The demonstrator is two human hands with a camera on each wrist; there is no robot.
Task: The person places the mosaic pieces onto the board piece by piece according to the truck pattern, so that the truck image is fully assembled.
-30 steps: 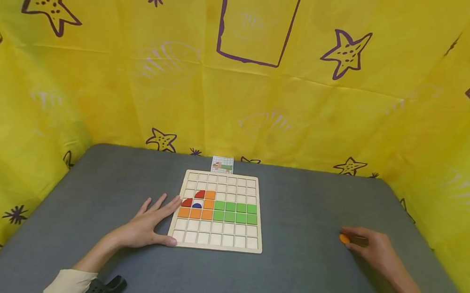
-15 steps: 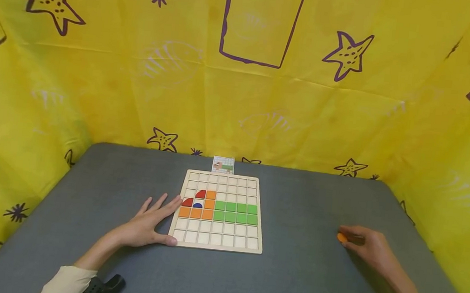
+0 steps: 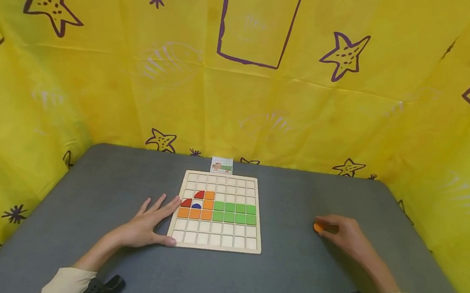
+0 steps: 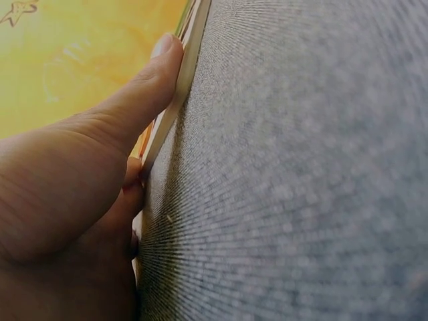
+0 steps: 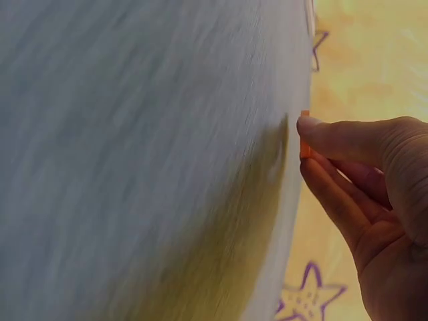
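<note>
A pale wooden grid board (image 3: pixel 214 247) lies on the grey table, partly filled with orange, green and red tiles and one white tile with a blue half-round. My left hand (image 3: pixel 142 227) rests at the board's left edge, fingers spread, with thumb and index finger touching the frame; the left wrist view shows the thumb (image 4: pixel 144 87) along the edge. Off to the right of the board, my right hand (image 3: pixel 343 234) pinches a small orange tile (image 3: pixel 318 227) between thumb and fingers. In the right wrist view the tile (image 5: pixel 305 144) appears edge-on, partly covered by the thumb.
A small picture card (image 3: pixel 222 165) with a coloured grid pattern lies against the board's far edge. Yellow cloth (image 3: pixel 240 95) with drawn starfish and fish encloses the back and sides of the grey table (image 3: pixel 289 284).
My right hand has moved left toward the board, carrying the orange tile, mostly within the last half second. The left hand and the board have stayed in place.
</note>
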